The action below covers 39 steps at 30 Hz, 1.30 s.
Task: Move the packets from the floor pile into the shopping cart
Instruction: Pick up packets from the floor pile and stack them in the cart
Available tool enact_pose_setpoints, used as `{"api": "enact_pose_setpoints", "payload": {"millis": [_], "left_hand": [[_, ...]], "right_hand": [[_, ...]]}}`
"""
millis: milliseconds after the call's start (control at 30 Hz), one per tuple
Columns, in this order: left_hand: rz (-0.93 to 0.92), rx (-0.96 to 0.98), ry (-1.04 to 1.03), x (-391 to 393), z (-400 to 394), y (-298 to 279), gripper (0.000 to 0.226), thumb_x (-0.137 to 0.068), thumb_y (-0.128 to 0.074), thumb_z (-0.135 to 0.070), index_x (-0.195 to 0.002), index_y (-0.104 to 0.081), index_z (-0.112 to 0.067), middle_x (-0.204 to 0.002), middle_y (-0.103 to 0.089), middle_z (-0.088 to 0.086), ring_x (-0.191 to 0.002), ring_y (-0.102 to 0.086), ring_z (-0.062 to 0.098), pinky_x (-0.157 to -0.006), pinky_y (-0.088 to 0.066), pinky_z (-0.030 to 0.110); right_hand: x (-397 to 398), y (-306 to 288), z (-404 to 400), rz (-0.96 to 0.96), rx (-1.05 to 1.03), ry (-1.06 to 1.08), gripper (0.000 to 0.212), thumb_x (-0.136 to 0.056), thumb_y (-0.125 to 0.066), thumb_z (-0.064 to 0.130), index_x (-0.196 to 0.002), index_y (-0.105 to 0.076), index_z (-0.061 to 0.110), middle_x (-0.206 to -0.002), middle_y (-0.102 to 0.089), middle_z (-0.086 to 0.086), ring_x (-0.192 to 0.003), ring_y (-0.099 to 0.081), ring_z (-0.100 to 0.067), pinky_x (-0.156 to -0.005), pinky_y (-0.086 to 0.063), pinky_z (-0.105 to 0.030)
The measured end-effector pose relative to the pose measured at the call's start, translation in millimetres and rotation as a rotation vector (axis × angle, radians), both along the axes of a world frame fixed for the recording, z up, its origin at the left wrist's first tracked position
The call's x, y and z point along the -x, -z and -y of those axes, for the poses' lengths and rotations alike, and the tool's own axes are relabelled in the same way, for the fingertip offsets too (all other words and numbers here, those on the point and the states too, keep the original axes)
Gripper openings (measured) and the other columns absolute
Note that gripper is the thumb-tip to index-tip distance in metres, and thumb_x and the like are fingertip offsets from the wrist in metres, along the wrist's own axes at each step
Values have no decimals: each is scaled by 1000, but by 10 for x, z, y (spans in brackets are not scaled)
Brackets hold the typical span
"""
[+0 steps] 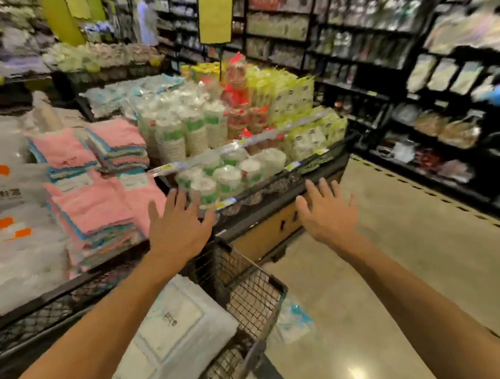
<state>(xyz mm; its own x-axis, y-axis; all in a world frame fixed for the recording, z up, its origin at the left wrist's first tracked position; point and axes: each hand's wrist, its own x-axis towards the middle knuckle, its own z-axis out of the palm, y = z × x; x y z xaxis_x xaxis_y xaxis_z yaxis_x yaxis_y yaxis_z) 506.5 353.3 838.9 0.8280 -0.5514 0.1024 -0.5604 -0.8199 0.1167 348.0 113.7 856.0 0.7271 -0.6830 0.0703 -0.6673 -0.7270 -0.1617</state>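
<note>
Packet in cart: a large white packet (179, 329) lies inside the shopping cart (253, 290), leaning against the mesh wall; its long axis runs from lower left up toward the cart's far corner, printed face turned up.
Packet on floor: a small packet with blue print (294, 322) lies flat on the floor (384, 287), just beside the cart's right wall and outside it; motion blur hides which way it points.
Left hand: the left hand (178, 228) is raised above the cart's far rim, back of hand toward the camera, fingers (173, 201) straight and spread, holding nothing.
Right hand: the right hand (327, 215) hangs in the air over the floor, right of the cart and higher in the view, fingers (324, 187) extended and fanned apart, holding nothing.
Packets relative to fingers: both packets lie well below and nearer the camera than either set of fingers; neither is touched. The white packet sits under the left forearm, the floor packet under the right forearm.
Surroundings: a display table (272, 191) ahead carries wrapped stacks of paper cups (187, 131) and folded pink towels (94, 202); dark shelves (371, 49) line the aisle behind.
</note>
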Motion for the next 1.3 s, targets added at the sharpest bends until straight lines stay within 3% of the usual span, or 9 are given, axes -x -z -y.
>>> {"api": "enact_pose_setpoints", "payload": {"millis": [133, 433, 700, 1000, 1300], "left_hand": [[-6, 16, 173, 438, 568, -19, 75, -97, -4, -70, -161, -20, -33, -171, -4, 2, -157, 1, 21, -123, -1, 60], [-60, -40, 414, 1287, 1504, 54, 74, -99, -7, -71, -162, -14, -33, -171, -1, 0, -157, 3, 19, -124, 1, 58], [-33, -115, 501, 1954, 2386, 381, 72, -100, -6, -67, -163, -12, -31, -171, -2, 1, -157, 2, 20, -124, -1, 59], [-14, -203, 500, 2290, 3057, 812, 71, -100, -4, -63, -163, -9, -29, -171, -7, 3, -157, -2, 21, -124, -2, 58], [2, -244, 578, 1829, 3910, 1421, 69, -102, -8, -62, -162, -11, -29, -170, -9, 4, -157, -4, 21, -123, -2, 56]], "right_hand": [[964, 80, 262, 17, 73, 182, 63, -104, -21, 58, -157, -34, 27, -162, -37, -6, -148, -30, -32, -120, -21, -63], [2431, 205, 672, -24, -34, 443, 66, -106, -17, 61, -163, -19, 27, -172, -14, -5, -158, -10, -32, -125, -5, -64], [3278, 483, 1295, -36, -40, 527, 67, -106, -21, 60, -164, -18, 27, -172, -15, -5, -158, -10, -31, -125, -6, -59], [3632, 910, 2053, -95, -66, 502, 67, -105, -26, 60, -162, -24, 25, -171, -20, -7, -157, -15, -33, -124, -10, -61], [3156, 1485, 2689, -155, -79, 519, 66, -103, -25, 60, -158, -33, 23, -165, -31, -9, -151, -27, -34, -121, -16, -63]]}}
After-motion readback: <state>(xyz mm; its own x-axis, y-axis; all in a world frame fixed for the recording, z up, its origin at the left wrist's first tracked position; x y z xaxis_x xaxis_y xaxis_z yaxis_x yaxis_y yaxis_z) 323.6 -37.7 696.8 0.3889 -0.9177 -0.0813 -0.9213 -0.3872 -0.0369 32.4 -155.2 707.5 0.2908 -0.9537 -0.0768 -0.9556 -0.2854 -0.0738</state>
